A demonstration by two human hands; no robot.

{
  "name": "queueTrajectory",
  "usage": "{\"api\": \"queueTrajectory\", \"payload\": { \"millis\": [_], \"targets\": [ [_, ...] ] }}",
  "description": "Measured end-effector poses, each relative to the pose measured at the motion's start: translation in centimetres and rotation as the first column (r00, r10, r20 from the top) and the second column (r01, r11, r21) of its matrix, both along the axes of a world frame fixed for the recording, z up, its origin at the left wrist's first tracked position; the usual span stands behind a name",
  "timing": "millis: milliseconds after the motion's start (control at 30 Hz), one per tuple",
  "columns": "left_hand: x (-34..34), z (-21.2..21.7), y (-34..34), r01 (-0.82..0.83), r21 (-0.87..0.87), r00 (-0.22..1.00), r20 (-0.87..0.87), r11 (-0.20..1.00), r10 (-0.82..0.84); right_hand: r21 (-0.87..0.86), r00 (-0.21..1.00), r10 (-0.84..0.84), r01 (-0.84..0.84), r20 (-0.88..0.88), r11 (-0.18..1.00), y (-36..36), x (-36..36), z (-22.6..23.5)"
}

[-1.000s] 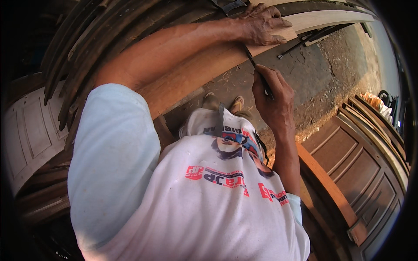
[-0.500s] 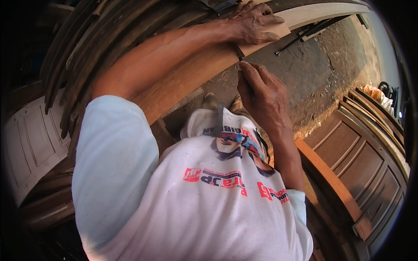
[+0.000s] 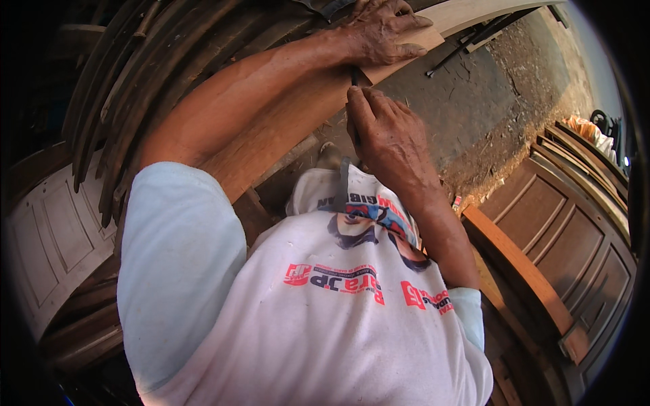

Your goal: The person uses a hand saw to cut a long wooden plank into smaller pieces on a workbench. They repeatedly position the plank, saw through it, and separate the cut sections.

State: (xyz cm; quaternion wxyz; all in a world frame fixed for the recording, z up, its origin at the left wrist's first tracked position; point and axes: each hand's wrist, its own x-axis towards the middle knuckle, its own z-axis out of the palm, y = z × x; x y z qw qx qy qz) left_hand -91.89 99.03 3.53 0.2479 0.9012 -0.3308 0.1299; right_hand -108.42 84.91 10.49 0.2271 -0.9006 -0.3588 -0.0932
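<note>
The right hand [image 3: 391, 128] has its fingers wrapped firmly around a thin dark tool [image 3: 355, 76], with no gap that I can see, and only a short part of this tool shows beyond the fingertips, toward 12 o'clock. The brown board [image 3: 284, 139] lies just past this grip, from about 9 to 12 o'clock of it, and its long axis runs from 8 toward 2 o'clock. So the tool, as I judge, points across the board and not along it; this crossing is the relation which matters most here. The tool is close to the line where the brown wood meets a pale section [image 3: 431, 39]; if that section is a separate piece or a brighter part of the same board, I cannot tell. The left hand [image 3: 380, 34] is at 12 o'clock from the right one and rests upon the pale section, the thumb lying apart from the bent fingers; how tightly it holds I cannot tell. Of the two, the left is nearer to the pale section, while the right is beside the board's near edge. The left forearm [image 3: 264, 84] passes above the board, and dark slats [image 3: 169, 88] lie toward 10 o'clock.
</note>
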Motion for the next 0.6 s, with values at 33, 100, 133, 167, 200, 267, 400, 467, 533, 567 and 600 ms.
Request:
{"api": "queueTrajectory", "payload": {
  "millis": [33, 100, 133, 167, 200, 267, 400, 467, 533, 567, 600],
  "targets": [
    [0.1, -0.1, 0.2, 0.009, -0.03, 1.0, -0.01, 1.0, -0.009, -0.027, 1.0, 0.007, -0.008, -0.009, 1.0, 0.1, -0.1, 0.1],
    [0.1, -0.3, 0.2, 0.011, -0.054, 1.0, 0.017, 0.998, -0.01, -0.064, 0.999, 0.01, -0.012, -0.037, 0.998, 0.1, -0.5, 0.5],
    [0.0, -0.3, 0.0, 0.005, -0.048, 0.999, 0.054, 0.999, -0.002, -0.074, 0.998, 0.004, -0.008, -0.057, 0.997, 0.1, -0.8, 0.9],
    [0.0, -0.3, -0.1, -0.001, -0.042, 0.996, 0.091, 0.999, 0.005, -0.083, 0.997, -0.001, -0.005, -0.076, 0.997, 0.1, -0.8, 1.2],
    [0.0, -0.3, 0.0, 0.006, -0.059, 0.998, 0.064, 0.998, -0.002, -0.067, 0.998, 0.0, -0.005, -0.07, 0.998, 0.2, -0.8, 1.3],
    [0.1, -0.2, 0.2, 0.021, -0.092, 1.0, 0.008, 0.996, -0.02, -0.034, 0.998, 0.002, -0.004, -0.059, 0.999, 0.5, -0.7, 1.5],
    [0.1, 0.1, 0.2, 0.026, -0.083, 0.999, -0.025, 0.996, -0.028, -0.009, 1.0, -0.003, 0.002, -0.021, 1.0, 0.5, -0.2, 0.2],
    [0.1, -0.1, 0.3, 0.032, -0.089, 0.999, -0.012, 0.995, -0.034, -0.058, 0.998, 0.006, -0.009, -0.056, 0.998, 0.0, -0.8, 0.9],
    [-0.2, 0.0, 0.0, -0.01, -0.04, 1.0, 0.006, 0.999, 0.011, -0.058, 0.996, -0.006, 0.001, -0.092, 0.998, -0.1, -1.1, 1.8],
    [-0.3, 0.0, -0.1, -0.031, -0.016, 0.999, 0.015, 0.999, 0.032, -0.058, 0.994, -0.013, 0.007, -0.11, 0.998, -0.1, -1.2, 2.0],
    [-0.3, 0.2, -0.2, -0.02, -0.023, 1.0, -0.022, 1.0, 0.02, -0.01, 0.998, -0.005, 0.005, -0.066, 1.0, -0.1, -0.9, 1.7]
  ]
}}
